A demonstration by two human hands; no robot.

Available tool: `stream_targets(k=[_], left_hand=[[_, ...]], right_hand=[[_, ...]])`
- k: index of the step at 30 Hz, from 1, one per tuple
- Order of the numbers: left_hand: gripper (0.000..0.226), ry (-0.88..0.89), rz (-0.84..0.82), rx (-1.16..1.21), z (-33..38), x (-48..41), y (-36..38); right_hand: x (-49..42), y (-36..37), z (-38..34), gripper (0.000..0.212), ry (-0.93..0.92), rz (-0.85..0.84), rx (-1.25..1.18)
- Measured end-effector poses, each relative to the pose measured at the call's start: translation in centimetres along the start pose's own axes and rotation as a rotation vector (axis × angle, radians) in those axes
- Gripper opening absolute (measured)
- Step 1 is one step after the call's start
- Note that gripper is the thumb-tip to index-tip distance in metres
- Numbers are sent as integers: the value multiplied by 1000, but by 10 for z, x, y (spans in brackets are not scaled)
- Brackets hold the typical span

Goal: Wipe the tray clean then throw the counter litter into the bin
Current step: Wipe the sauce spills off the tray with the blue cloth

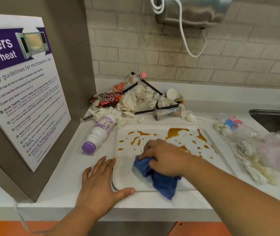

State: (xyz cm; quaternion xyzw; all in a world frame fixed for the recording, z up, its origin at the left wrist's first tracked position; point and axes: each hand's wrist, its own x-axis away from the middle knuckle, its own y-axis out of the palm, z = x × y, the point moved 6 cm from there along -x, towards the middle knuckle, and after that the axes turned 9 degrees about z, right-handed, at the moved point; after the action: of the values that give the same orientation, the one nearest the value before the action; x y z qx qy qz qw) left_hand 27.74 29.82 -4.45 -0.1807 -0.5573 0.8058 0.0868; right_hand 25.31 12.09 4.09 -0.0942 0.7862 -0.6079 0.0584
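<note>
**Spill left on the tray**

A hard push could have slid the tray [127, 182] into the litter [135, 99] behind it, or just smeared the brown spill [175, 132] over its far half. The right hand [163, 157] clutched a blue cloth [159, 180] on the tray's near half. The left hand [98, 183] lay flat at its near-left corner, grasping nothing.

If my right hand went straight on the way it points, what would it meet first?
Likely the brown sauce splotches just ahead of the right hand on the tray, then the purple-capped bottle.
</note>
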Motion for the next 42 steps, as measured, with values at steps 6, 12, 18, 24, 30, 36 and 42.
stream_targets(k=[6, 12, 18, 24, 30, 36, 42], left_hand=[[124, 4, 11, -19, -1, -1, 2], [127, 1, 14, -15, 0, 0, 1], [126, 13, -7, -25, 2, 0, 2], [123, 8, -19, -9, 0, 0, 3], [120, 5, -26, 9, 2, -1, 0], [117, -17, -25, 15, 0, -2, 1], [116, 12, -19, 19, 1, -1, 0]], right_hand=[[9, -30, -6, 46, -121, 233, 82], [20, 18, 12, 45, -11, 225, -71], [13, 65, -11, 52, -13, 153, -62], [-37, 64, -11, 40, 76, 175, -4], [-47, 72, -20, 29, 98, 65, 19], [-63, 64, -1, 37, 209, 85, 64], [-50, 65, -21, 33, 27, -1, 27]])
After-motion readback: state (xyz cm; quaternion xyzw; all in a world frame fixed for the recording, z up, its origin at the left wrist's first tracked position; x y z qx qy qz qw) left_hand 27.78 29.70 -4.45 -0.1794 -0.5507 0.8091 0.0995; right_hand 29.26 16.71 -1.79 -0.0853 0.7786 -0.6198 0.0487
